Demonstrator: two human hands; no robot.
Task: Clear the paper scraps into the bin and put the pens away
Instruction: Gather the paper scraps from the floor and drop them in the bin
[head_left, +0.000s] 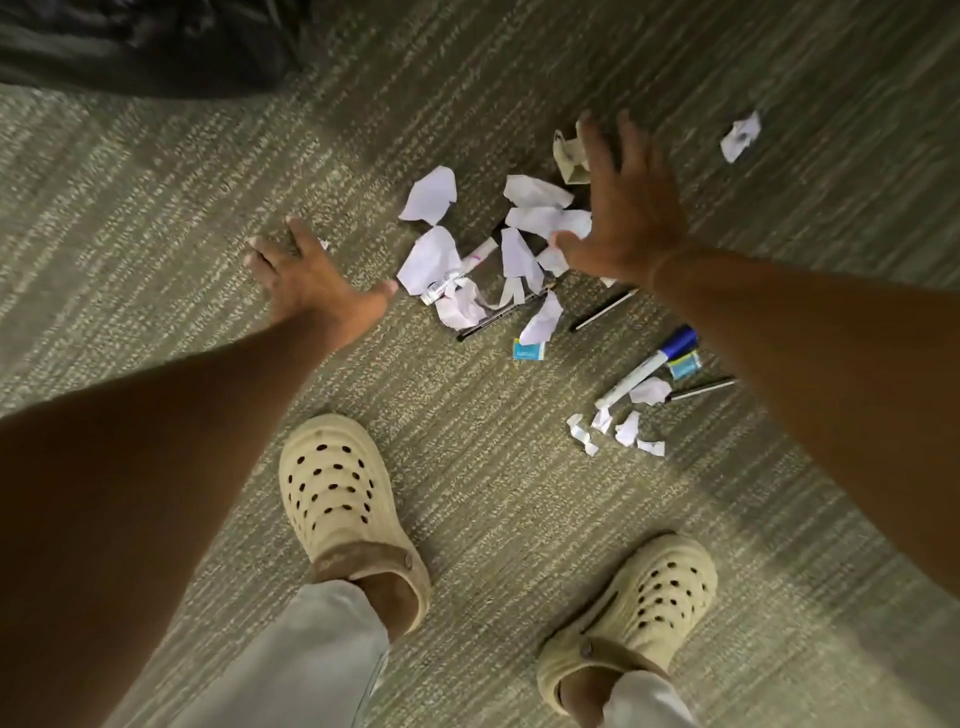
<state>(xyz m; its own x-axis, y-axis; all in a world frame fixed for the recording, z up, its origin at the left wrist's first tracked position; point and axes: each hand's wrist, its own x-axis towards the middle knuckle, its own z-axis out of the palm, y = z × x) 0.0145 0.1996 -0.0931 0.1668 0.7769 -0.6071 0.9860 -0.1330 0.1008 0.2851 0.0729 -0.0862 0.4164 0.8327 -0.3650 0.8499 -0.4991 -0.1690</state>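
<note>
Paper scraps lie scattered on the striped grey-green carpet, most of them in a loose white heap between the person's two outstretched hands. The left hand reaches down on the near-left side of the heap, fingers spread wide and palm down, holding nothing; whether it touches the carpet I cannot tell. The right hand is spread just as wide over the heap's far-right edge, also empty, its fingers passing in front of a crumpled beige scrap.

A thin black pen lies half buried under the white pieces, and a second thin pen lies just right of it, partly hidden by the right forearm. Nearer the person, a white marker with a blue cap rests on the carpet beside a small teal wrapper, with a third thin pen just beside them. A handful of small torn bits sits just below the marker. Another teal wrapper lies at the heap's near edge. One lone scrap lies well apart, off to the far right.

Cream clogs are planted on the carpet below the mess. A dark, shiny shape fills the top-left corner, possibly a bin bag, though it is too blurred to be sure.
</note>
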